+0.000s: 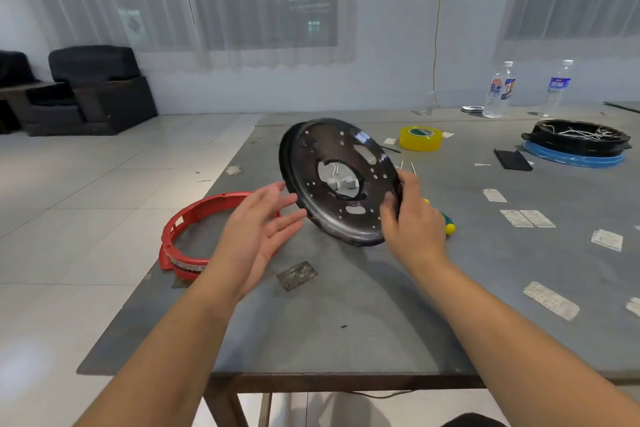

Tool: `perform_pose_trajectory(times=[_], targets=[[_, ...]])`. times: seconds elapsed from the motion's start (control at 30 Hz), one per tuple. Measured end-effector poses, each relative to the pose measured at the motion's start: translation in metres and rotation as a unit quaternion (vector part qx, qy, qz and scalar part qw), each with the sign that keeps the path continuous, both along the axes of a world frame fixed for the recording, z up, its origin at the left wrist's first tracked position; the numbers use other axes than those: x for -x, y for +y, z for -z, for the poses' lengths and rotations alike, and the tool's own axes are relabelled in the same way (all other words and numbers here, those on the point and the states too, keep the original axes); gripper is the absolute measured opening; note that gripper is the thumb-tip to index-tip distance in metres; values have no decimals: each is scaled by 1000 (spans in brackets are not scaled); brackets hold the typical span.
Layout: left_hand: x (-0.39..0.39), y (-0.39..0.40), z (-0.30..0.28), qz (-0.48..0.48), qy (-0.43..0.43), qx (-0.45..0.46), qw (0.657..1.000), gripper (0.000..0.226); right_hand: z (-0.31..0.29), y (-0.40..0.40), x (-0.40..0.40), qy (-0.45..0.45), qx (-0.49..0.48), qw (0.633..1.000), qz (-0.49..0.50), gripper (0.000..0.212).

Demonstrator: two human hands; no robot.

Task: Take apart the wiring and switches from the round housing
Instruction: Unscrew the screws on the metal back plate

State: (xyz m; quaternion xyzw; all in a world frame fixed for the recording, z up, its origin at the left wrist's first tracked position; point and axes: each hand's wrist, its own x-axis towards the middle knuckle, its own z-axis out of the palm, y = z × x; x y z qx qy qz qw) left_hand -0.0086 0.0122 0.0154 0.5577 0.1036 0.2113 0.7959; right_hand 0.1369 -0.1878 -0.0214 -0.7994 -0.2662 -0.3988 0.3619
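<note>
Gripping round housing (pixel 341 180), right hand (pixel 412 222); left hand (pixel 263 222) open; labels unreadable

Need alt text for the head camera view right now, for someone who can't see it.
The right hand grips the rim of a black round housing tilted on edge on a grey table, small white switches showing through its centre hole. The open left hand hovers beside it, in front of a red plastic ring.

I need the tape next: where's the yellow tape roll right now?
In the head view, the yellow tape roll lies flat on the grey table, beyond and right of the tilted round housing, left of the blue-rimmed black pan.
</note>
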Motion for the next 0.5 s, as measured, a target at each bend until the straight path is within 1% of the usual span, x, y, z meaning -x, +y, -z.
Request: perform_pose_trajectory(times=[0.03,0.07,0.1,0.17,0.23,0.27,0.33,0.4,0.43,0.5], targets=[[-2,-3,-5,9,-16,67,998,48,-1,-4,1,-28,22,999,1,33],[-3,-5,-9,17,-25,113,993,58,-1,-9,2,-54,43,998,1,34],[-4,-5,-12,26,-32,140,989,57,0,-14,1,-77,65,995,-3,36],[-2,-5,-15,37,-41,178,982,44,3,-24,0,-119,101,987,-32,36],[0,-2,-14,32,-41,206,977,41,6,-33,-2,-142,143,977,-65,35],[1,-1,-12,28,-31,197,980,42,8,-37,-2,-139,167,973,-81,39],[2,-2,-4,21,-2,145,989,39,13,-45,-3,-118,208,963,-123,45],[4,-5,8,17,20,113,993,24,17,-54,-4,-104,255,948,-158,41],[6,-6,13,19,28,105,994,20,18,-57,-5,-99,279,940,-169,43],[9,-5,22,39,36,80,995,29,19,-63,-6,-70,326,925,-183,60]])
